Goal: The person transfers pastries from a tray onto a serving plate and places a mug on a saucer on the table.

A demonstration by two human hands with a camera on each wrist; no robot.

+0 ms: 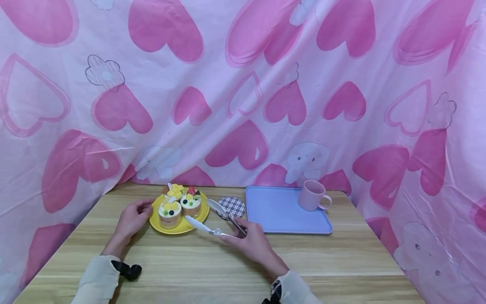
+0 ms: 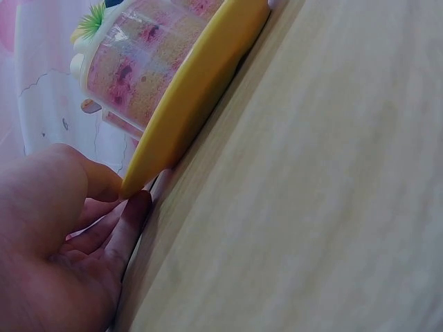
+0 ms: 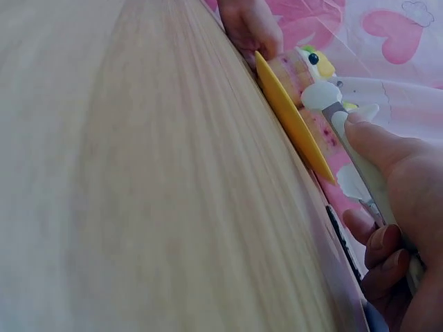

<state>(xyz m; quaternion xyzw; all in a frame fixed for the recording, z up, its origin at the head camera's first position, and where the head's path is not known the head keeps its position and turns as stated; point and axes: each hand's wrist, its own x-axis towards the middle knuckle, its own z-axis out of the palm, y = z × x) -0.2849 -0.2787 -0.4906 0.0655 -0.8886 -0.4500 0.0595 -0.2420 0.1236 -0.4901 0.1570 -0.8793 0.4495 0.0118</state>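
My left hand [image 1: 132,220] pinches the near-left rim of a yellow plate [image 1: 178,231], thumb above and fingers under the edge in the left wrist view. Three small cup cakes with fruit on top stand on the plate: a front cake [image 1: 169,218], a right cake [image 1: 191,206] topped with a strawberry, and a rear one [image 1: 176,191] with yellow cubes. With my right hand [image 1: 253,242] I grip a pair of tongs [image 1: 205,227] by the handles. The tongs' pale tips are spread wide, pointing left at the cakes, with nothing between them.
A round checked coaster [image 1: 234,207] lies on the wooden table [image 1: 197,270] right of the plate, partly behind the tongs. Farther right, a blue tray [image 1: 271,211] bears a pink mug [image 1: 309,198]. A pink heart-patterned cloth [image 1: 237,145] hangs behind the table.
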